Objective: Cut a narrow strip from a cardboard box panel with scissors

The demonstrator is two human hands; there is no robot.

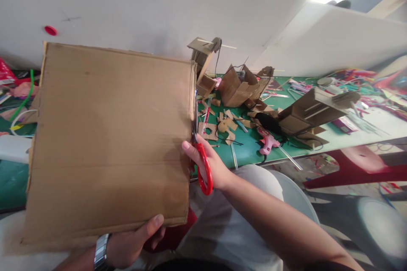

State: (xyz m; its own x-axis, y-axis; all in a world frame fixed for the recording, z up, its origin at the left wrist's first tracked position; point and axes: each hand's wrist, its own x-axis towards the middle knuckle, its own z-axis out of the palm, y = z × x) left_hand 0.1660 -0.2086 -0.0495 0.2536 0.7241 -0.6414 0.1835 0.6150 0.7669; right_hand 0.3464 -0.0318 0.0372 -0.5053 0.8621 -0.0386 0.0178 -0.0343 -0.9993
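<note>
A large, nearly square sheet of brown cardboard (pixel 111 127) fills the left half of the head view, held up in front of me. My left hand (pixel 135 239), with a metal watch on its wrist, grips its bottom edge; the thumb lies on the front and most fingers are behind. At the right edge of the sheet, my right hand (pixel 210 163) is closed around red-handled scissors (pixel 206 173). Their blades point up along that edge, partly hidden, so I cannot tell whether they touch the cardboard. The right thumb rests close to the sheet's edge.
On the green table (pixel 251 146) lie cardboard scraps (pixel 225 125), a pink glue gun (pixel 269 142) with a glue stick, and several cardboard constructions (pixel 237 87). A grey partition (pixel 133 12) stands behind. A red chair (pixel 359 163) and a grey stool (pixel 295 194) are at the right.
</note>
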